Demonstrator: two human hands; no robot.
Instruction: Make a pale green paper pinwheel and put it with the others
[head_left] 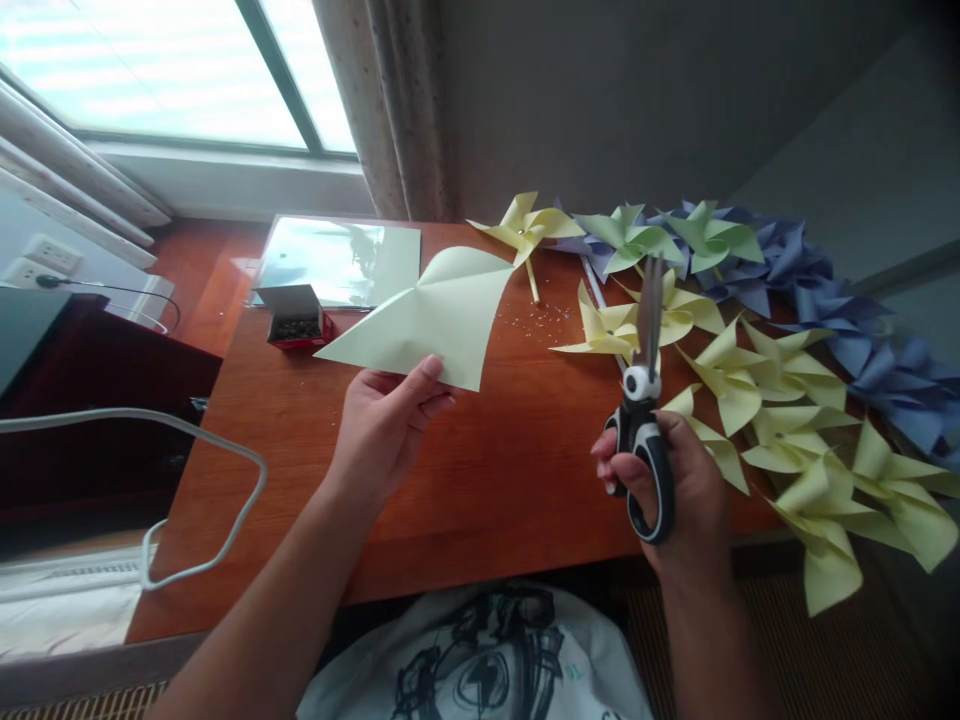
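Observation:
Between thumb and fingers, my left hand [390, 420] pinches the lower edge of a pale yellow-green sheet of paper [446, 325], which is creased and raised above the desk. My right hand [686, 480] grips black-and-white scissors [641, 420] by their handles, blades pointing up and away. The scissors' blades look closed or nearly so. Behind them lie yellow paper pinwheels [611, 325], near my right hand. One yellow pinwheel [523, 230] on a stick lies at the back of the desk.
Green pinwheels [630, 238] and a heap of blue ones [795, 260] cover the desk's right side. A small open red box [296, 325] of dark bits stands near a glossy packet [326, 260] over pale paper. A white cable [255, 490] crosses the left edge of the wooden desk [495, 480].

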